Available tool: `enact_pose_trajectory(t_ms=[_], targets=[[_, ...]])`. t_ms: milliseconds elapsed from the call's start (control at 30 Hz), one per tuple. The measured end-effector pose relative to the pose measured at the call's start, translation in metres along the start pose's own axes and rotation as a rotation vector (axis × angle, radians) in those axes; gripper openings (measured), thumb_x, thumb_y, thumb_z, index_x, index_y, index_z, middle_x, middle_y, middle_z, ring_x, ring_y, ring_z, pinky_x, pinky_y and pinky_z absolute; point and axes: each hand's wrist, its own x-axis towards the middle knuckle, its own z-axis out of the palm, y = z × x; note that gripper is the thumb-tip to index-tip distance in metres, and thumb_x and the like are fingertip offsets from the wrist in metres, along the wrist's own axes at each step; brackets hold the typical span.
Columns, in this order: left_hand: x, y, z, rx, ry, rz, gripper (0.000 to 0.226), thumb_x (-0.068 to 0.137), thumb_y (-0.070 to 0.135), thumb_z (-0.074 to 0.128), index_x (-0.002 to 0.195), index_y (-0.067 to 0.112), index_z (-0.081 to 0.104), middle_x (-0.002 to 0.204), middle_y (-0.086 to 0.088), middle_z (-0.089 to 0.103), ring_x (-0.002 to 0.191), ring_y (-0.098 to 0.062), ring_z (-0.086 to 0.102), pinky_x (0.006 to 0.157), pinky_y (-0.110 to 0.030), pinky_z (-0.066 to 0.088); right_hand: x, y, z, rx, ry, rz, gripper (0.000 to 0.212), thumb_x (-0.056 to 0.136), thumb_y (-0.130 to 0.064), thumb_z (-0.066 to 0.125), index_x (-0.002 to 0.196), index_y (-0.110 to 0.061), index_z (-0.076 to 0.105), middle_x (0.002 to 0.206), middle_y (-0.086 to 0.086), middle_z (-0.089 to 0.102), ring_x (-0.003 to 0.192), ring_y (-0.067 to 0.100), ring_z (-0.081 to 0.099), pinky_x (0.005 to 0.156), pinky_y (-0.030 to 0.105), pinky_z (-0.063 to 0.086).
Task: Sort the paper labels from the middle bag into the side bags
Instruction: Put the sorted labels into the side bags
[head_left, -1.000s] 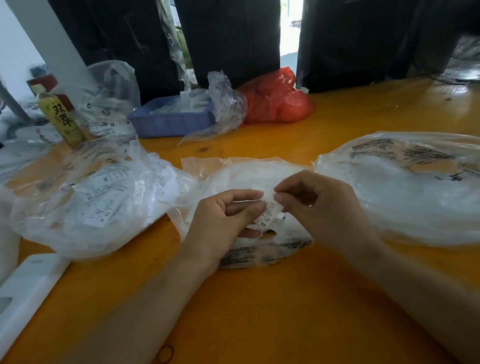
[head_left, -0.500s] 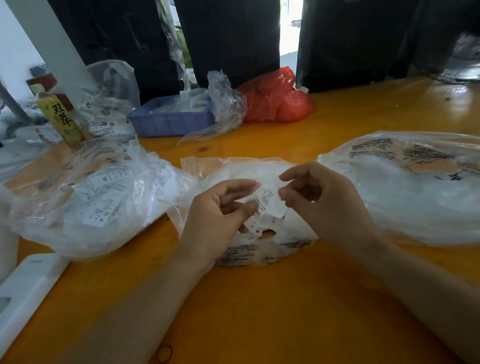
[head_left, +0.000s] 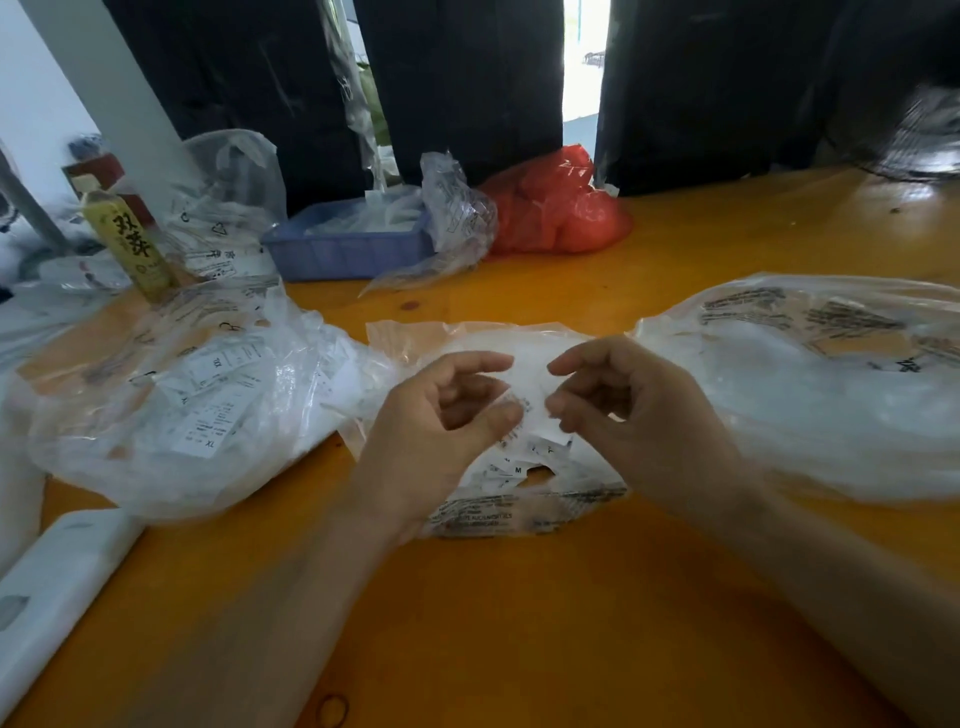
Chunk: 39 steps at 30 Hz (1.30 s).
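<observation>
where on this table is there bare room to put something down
Bare orange table lies in front of the middle bag, between the two forearms. More lies behind the right bag, right of the red bag. The left is crowded: left bag, bottle, blue tray. Both hands, left hand and right hand, work over the middle bag.

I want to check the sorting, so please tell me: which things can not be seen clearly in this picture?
All in the head view:
- Labels between the left hand and right hand: print too small and blurred; fingers cover part.
- Middle bag: both hands hide much of its contents.
- Right bag: cut by the right edge; cloudy plastic hides what is inside.
- Left bag: most print on its labels is too small.
- Blue tray: crumpled plastic covers its contents.
</observation>
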Motion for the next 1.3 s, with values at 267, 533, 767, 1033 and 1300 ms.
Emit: enact_pose_trajectory(t_ms=[267, 533, 767, 1033, 1300], targets=[[0.016, 0.023, -0.088, 0.884, 0.666, 0.395, 0.032, 0.094, 0.005, 0.064, 0.116, 0.027, 0.071, 0.128, -0.008, 0.061, 0.104, -0.021, 0.061, 0.081, -0.030, 0.053, 0.019, 0.007, -0.046, -0.736, 0.242, 0.018, 0.011, 0.101, -0.024, 0.057, 0.094, -0.022, 0.064, 0.079, -0.010, 0.066, 0.067, 0.011, 0.060, 0.060, 0.028, 0.045], [0.039, -0.016, -0.185, 1.000, 0.556, -0.485, 0.033, 0.101, -0.012, 0.048, 0.130, -0.011, 0.065, 0.151, -0.040, 0.043, 0.130, -0.059, 0.049, 0.111, -0.064, 0.044, 0.030, 0.027, -0.091, -1.295, -0.151, 0.493, 0.024, 0.095, -0.015, 0.056, 0.071, -0.017, 0.056, 0.077, 0.006, 0.058, 0.076, 0.029, 0.057, 0.063, 0.032, 0.044], [0.029, -0.009, -0.174, 1.379, 0.492, -0.457, 0.042, 0.106, 0.021, 0.044, 0.143, 0.018, 0.064, 0.152, -0.028, 0.042, 0.138, -0.049, 0.038, 0.114, -0.057, 0.039, 0.032, 0.028, -0.086, -1.245, 0.013, 0.421, 0.019, 0.090, -0.008, 0.054, 0.075, -0.015, 0.063, 0.075, 0.007, 0.060, 0.070, 0.029, 0.058, 0.061, 0.035, 0.044], [0.030, -0.008, -0.157, 1.282, 0.472, -0.364, 0.059, 0.102, 0.006, 0.046, 0.157, 0.026, 0.049, 0.156, -0.020, 0.052, 0.140, -0.048, 0.042, 0.116, -0.055, 0.032, 0.027, 0.032, -0.078, -1.223, -0.025, 0.350, 0.016, 0.096, -0.014, 0.056, 0.090, -0.017, 0.070, 0.086, 0.008, 0.066, 0.080, 0.032, 0.063, 0.066, 0.036, 0.052], [0.027, -0.004, -0.140, 1.242, 0.556, -0.234, 0.055, 0.098, 0.000, 0.050, 0.146, 0.021, 0.062, 0.145, -0.025, 0.061, 0.137, -0.048, 0.045, 0.112, -0.054, 0.030, 0.030, 0.020, -0.081, -1.081, 0.217, 0.241, 0.015, 0.096, -0.004, 0.051, 0.096, -0.009, 0.065, 0.080, 0.015, 0.066, 0.068, 0.037, 0.060, 0.061, 0.041, 0.054]])
